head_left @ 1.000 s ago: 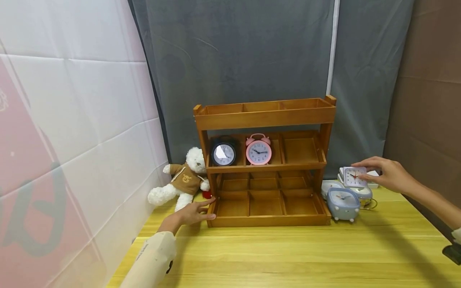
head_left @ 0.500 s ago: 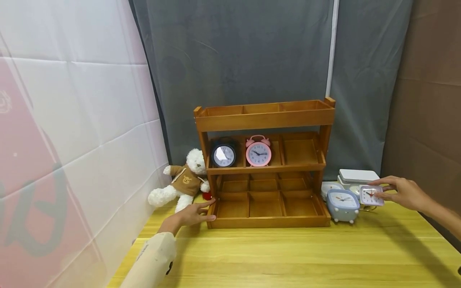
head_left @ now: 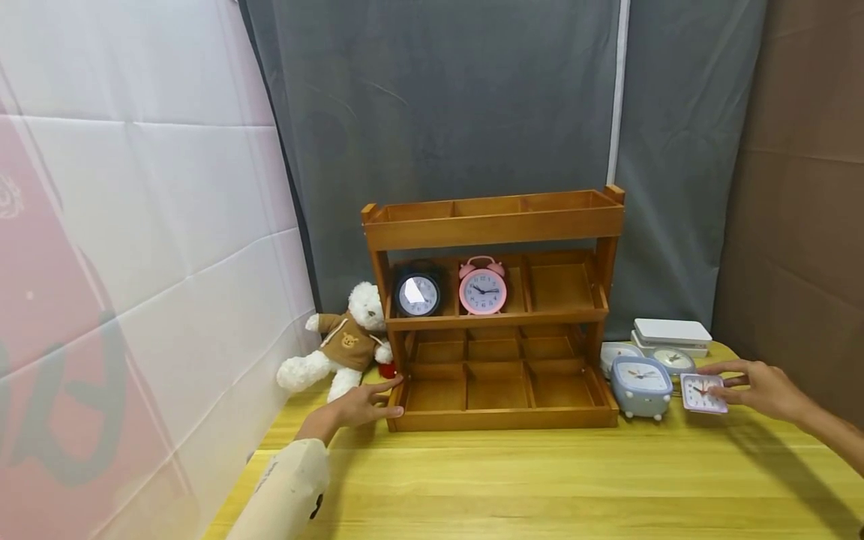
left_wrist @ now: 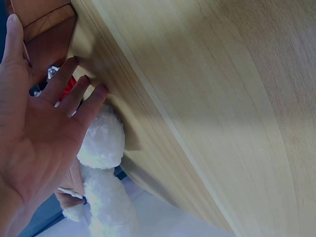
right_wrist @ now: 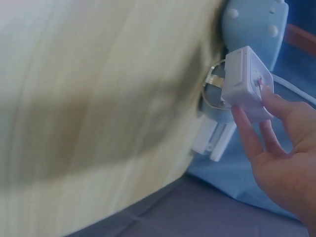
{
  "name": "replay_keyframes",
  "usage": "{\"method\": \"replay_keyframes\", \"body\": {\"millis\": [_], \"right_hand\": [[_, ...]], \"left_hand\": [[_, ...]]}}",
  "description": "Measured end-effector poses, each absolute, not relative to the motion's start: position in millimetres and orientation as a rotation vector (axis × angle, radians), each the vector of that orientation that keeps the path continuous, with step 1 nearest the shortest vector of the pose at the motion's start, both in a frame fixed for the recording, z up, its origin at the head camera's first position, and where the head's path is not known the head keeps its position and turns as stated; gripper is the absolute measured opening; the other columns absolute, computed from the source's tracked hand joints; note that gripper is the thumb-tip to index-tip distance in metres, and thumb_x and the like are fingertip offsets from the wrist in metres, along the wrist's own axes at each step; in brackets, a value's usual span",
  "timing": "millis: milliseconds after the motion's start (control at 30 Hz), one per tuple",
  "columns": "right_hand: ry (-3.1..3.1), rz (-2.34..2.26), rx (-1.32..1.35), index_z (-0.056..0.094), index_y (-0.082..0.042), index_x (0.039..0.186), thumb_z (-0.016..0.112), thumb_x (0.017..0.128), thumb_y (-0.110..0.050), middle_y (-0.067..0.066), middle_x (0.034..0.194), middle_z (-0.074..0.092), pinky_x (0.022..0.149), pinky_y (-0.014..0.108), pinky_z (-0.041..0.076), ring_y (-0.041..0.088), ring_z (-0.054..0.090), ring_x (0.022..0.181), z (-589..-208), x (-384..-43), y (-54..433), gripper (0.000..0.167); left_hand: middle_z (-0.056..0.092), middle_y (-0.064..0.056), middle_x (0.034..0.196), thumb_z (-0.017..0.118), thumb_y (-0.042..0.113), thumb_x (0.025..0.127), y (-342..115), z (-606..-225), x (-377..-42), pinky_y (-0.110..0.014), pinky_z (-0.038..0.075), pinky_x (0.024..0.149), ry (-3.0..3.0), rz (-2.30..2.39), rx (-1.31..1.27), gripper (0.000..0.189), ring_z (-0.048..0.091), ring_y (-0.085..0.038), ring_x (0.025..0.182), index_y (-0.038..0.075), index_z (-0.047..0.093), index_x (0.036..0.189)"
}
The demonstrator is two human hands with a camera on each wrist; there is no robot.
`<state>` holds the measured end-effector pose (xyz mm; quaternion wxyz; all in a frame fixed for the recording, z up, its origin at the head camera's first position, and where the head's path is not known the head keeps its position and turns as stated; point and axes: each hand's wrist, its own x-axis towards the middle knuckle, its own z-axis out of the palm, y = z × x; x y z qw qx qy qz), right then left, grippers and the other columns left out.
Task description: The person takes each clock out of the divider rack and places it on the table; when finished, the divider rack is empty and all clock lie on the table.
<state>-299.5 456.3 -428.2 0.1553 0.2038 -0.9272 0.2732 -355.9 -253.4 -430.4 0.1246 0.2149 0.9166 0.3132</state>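
At the right of the table, my right hand [head_left: 769, 388] pinches a small square alarm clock [head_left: 703, 394], lilac-edged with a white dial. In the right wrist view this clock [right_wrist: 245, 84] sits between thumb and fingers. Just left of it stands a light-blue alarm clock [head_left: 642, 385] on little feet; behind is a round-faced clock [head_left: 673, 361]. My left hand [head_left: 355, 412] touches the left front corner of a brown wooden shelf [head_left: 502, 419], fingers extended. On the shelf's middle tier are a black round clock [head_left: 418, 295] and a pink twin-bell alarm clock [head_left: 483, 290].
A white plush bear [head_left: 355, 337] in a brown hoodie leans by the shelf's left side, a small red thing [head_left: 388, 370] near it. White flat boxes [head_left: 672, 331] lie at the back right. Another pale clock [head_left: 617, 352] is partly hidden behind the light-blue one. Fabric walls surround the table.
My right hand has brought the small square clock from over the white boxes down and toward the front right, beside the light-blue clock. The left hand has stayed at the shelf corner.
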Motion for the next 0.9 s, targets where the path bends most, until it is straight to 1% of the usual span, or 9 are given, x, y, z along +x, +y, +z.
{"method": "replay_keyframes", "body": {"millis": [67, 167, 267, 400, 500, 600, 700, 800, 900], "right_hand": [[-2.651, 0.818, 0.578, 0.078, -0.007, 0.113, 0.086, 0.083, -0.005, 0.037, 0.116, 0.065, 0.058, 0.022, 0.057, -0.012, 0.063, 0.083, -434.1, -299.4, 455.1, 0.031], [-2.646, 0.874, 0.59, 0.079, -0.01, 0.112, 0.085, 0.084, -0.004, 0.03, 0.111, 0.07, 0.059, 0.021, 0.057, -0.011, 0.064, 0.083, -441.8, -300.1, 453.1, 0.029], [-2.627, 0.945, 0.626, 0.079, -0.009, 0.112, 0.083, 0.085, -0.001, 0.006, 0.109, 0.075, 0.06, 0.021, 0.058, -0.009, 0.065, 0.083, -448.2, -301.7, 452.0, 0.028], [-2.59, 1.037, 0.673, 0.078, -0.008, 0.112, 0.079, 0.087, 0.004, -0.03, 0.108, 0.065, 0.061, 0.02, 0.058, -0.009, 0.066, 0.085, -457.1, -303.8, 453.4, 0.028], [-2.553, 1.039, 0.671, 0.078, -0.005, 0.111, 0.079, 0.088, 0.003, -0.037, 0.109, 0.059, 0.063, 0.016, 0.057, -0.008, 0.067, 0.086, -463.9, -306.2, 454.5, 0.024], [-2.522, 0.989, 0.627, 0.079, -0.004, 0.109, 0.08, 0.088, 0.001, -0.036, 0.109, 0.059, 0.063, 0.012, 0.055, -0.007, 0.067, 0.085, -470.3, -309.2, 454.4, 0.021], [-2.519, 0.952, 0.561, 0.078, -0.001, 0.108, 0.081, 0.087, 0.0, -0.028, 0.107, 0.064, 0.061, 0.013, 0.055, -0.009, 0.066, 0.082, -475.2, -311.2, 451.5, 0.021], [-2.534, 0.913, 0.502, 0.078, 0.001, 0.108, 0.081, 0.086, 0.0, -0.005, 0.105, 0.075, 0.058, 0.016, 0.054, -0.011, 0.064, 0.081, -477.0, -312.1, 447.5, 0.022], [-2.541, 0.846, 0.463, 0.078, 0.003, 0.107, 0.082, 0.086, -0.002, 0.022, 0.106, 0.076, 0.057, 0.016, 0.053, -0.009, 0.064, 0.083, -476.5, -312.1, 442.9, 0.022]], "left_hand": [[0.04, -0.026, 0.16, 0.07, 0.036, 0.101, -253.5, -430.3, -355.6, -0.059, 0.043, 0.11, 2.668, 0.914, 0.627, 0.078, 0.052, -0.047, 0.137, 0.01, 0.032, 0.164], [0.039, -0.026, 0.16, 0.07, 0.036, 0.101, -253.3, -430.4, -355.3, -0.058, 0.044, 0.11, 2.667, 0.913, 0.632, 0.078, 0.052, -0.047, 0.137, 0.009, 0.032, 0.164], [0.04, -0.027, 0.159, 0.07, 0.037, 0.101, -253.2, -430.5, -355.2, -0.058, 0.044, 0.11, 2.671, 0.911, 0.629, 0.078, 0.052, -0.046, 0.137, 0.009, 0.032, 0.164], [0.041, -0.026, 0.159, 0.07, 0.038, 0.101, -252.5, -430.1, -355.3, -0.057, 0.044, 0.11, 2.676, 0.911, 0.611, 0.078, 0.052, -0.045, 0.137, 0.011, 0.033, 0.164], [0.041, -0.024, 0.16, 0.071, 0.039, 0.1, -252.1, -429.9, -355.0, -0.057, 0.045, 0.11, 2.682, 0.908, 0.598, 0.078, 0.053, -0.044, 0.137, 0.012, 0.033, 0.164], [0.041, -0.023, 0.16, 0.071, 0.039, 0.1, -251.7, -429.3, -354.3, -0.057, 0.045, 0.109, 2.688, 0.9, 0.601, 0.078, 0.053, -0.044, 0.137, 0.011, 0.034, 0.163], [0.04, -0.023, 0.161, 0.071, 0.038, 0.1, -251.4, -428.6, -353.6, -0.057, 0.045, 0.109, 2.691, 0.891, 0.612, 0.079, 0.053, -0.044, 0.137, 0.01, 0.034, 0.163], [0.04, -0.023, 0.161, 0.071, 0.038, 0.1, -251.5, -428.2, -353.2, -0.057, 0.045, 0.11, 2.694, 0.882, 0.618, 0.079, 0.053, -0.044, 0.137, 0.01, 0.034, 0.163], [0.04, -0.023, 0.161, 0.071, 0.039, 0.1, -252.0, -428.3, -353.3, -0.057, 0.045, 0.11, 2.697, 0.883, 0.616, 0.079, 0.053, -0.044, 0.137, 0.01, 0.034, 0.163]]}}
